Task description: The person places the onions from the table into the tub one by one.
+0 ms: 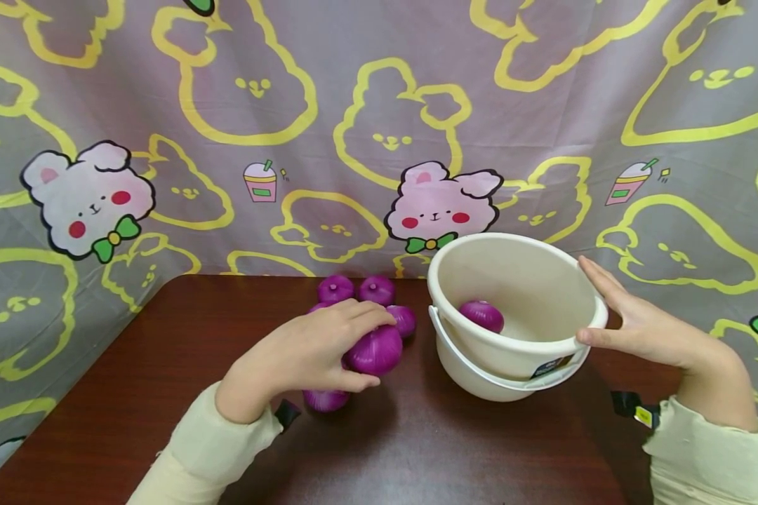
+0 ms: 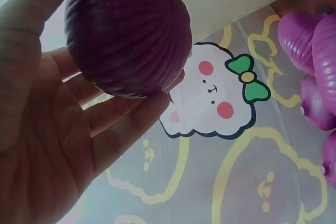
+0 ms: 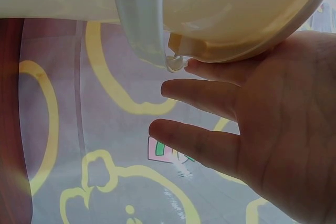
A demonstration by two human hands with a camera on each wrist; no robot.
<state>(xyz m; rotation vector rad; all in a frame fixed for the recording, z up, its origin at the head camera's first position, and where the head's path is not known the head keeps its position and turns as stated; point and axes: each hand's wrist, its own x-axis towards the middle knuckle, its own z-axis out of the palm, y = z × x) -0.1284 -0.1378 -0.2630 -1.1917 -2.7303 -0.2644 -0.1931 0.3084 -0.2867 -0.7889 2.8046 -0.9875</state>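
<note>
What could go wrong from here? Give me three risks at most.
The held onion is round and smooth-looking, so it might slip from the left hand.
The right hand touches the bucket at one side only, so a bump could tip or slide it.
Other onions sit bunched close by the left hand; brushing them may send one rolling.

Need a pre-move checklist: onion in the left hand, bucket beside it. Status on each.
1. Left hand has a hold on the onion: ok, thumb and fingers round it.
2. Onion over the bucket: not ok, it is off to the bucket's left in the head view.
3. Right hand touching the bucket: ok, at the rim.
4. Handle clear of the bucket's mouth: ok, hangs down outside.
5. Room inside: ok, only a second onion visible there.
6. Bucket base flat on table: cannot tell.
</note>
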